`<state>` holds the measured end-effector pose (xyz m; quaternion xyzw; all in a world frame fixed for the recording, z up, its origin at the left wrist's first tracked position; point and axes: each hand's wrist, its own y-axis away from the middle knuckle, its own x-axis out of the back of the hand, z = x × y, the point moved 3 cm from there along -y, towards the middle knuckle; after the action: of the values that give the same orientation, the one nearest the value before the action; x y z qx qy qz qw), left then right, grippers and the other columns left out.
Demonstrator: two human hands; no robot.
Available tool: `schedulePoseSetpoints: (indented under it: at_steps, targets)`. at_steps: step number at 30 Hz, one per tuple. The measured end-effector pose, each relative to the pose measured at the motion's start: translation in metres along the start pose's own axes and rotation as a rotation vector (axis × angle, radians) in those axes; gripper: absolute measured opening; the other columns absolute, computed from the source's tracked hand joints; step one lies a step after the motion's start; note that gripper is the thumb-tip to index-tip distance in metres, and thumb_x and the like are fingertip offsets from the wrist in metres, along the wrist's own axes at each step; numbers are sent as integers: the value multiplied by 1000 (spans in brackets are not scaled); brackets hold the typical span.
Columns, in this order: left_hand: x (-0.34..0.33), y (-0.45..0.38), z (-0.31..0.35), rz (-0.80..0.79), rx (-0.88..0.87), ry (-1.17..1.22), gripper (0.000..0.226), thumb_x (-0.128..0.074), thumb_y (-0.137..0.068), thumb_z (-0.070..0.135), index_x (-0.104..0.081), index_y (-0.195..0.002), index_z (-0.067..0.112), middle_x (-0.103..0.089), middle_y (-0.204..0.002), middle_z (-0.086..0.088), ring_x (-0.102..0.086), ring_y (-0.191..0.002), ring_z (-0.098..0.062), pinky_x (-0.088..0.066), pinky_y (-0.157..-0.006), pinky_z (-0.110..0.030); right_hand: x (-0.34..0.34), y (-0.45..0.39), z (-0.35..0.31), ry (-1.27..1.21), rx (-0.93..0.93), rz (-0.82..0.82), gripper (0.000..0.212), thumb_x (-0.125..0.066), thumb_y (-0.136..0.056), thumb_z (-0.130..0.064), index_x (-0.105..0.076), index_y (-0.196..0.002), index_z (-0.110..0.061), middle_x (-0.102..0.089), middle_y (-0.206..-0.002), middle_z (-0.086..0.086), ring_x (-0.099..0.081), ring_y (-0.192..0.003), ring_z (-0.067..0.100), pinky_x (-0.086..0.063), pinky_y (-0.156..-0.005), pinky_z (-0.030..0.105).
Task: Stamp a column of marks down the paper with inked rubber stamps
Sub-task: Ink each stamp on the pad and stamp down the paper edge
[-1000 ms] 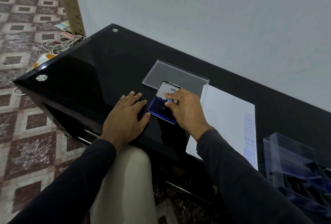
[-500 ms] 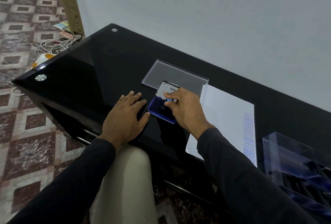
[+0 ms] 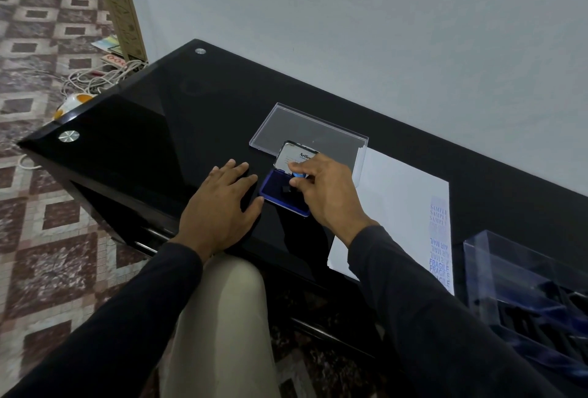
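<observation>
Your right hand has its fingertips pinched around a small stamp with a light blue top. The dark bottom of the stamp sits on the blue pad, or just over it — I cannot tell which. Your left hand lies flat on the black table, fingers straight and a little spread, holding nothing. Its thumb is just beside the near left edge of the ink pad.

To do this step well, push the stamp straight down on the pad, not tilted, so the whole bottom gets ink. A soft dab is enough — too much ink will likely make a blurry mark. Keep your left hand close so the pad does not slide.

The ink pad is a little tin with its lid standing open on the far side. Inside is the dark blue pad.

The paper lies to the right of the pad. A column of blue marks runs along its right edge, so a good part of the job looks done.

Behind the pad lies a clear plastic lid, flat, with nothing in it. At the near right stands a clear box with dark, blue-topped stamps in it. I cannot count them.
</observation>
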<state>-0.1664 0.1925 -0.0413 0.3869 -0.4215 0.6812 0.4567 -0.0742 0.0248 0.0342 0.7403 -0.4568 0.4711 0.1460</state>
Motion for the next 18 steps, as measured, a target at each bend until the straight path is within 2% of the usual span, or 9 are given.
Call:
schedulePoseSetpoints:
  at_steps: [8, 13, 17, 18]
  targets:
    - [7, -4, 5, -19, 47, 82, 58, -53, -97, 50, -50, -147, 21, -39, -159, -2, -24, -151, -19, -17, -125, -39, 5, 12, 2, -121, -53, 63, 33, -70, -90, -17, -68, -123, -18, -65, -118, 0, -61, -104, 14, -51, -98, 32]
    - [13, -14, 33, -17, 3, 98, 59, -54, -97, 50, -47, -148, 22, -39, -159, -2, -24, -151, -18, -17, -124, -38, 29, 22, 16, -142, -70, 135, 32, -71, -88, -16, -69, -120, -17, -65, -116, 2, -62, -102, 15, -55, -92, 28]
    - [10, -23, 68, -26, -51, 85, 57, -58, -95, 48, -52, -145, 21, -43, -156, -4, -30, -148, -21, -24, -122, -40, 54, 34, 37, -111, -113, 171, 29, -73, -88, -17, -71, -117, -17, -66, -111, -1, -61, -93, 10, -50, -84, 10]
    - [10, -25, 76, -20, -66, 92, 55, -58, -95, 47, -54, -143, 21, -45, -155, -4, -32, -147, -22, -28, -120, -40, 59, 37, 42, -111, -127, 176, 29, -73, -87, -17, -71, -117, -18, -67, -111, -2, -62, -91, 9, -50, -85, 11]
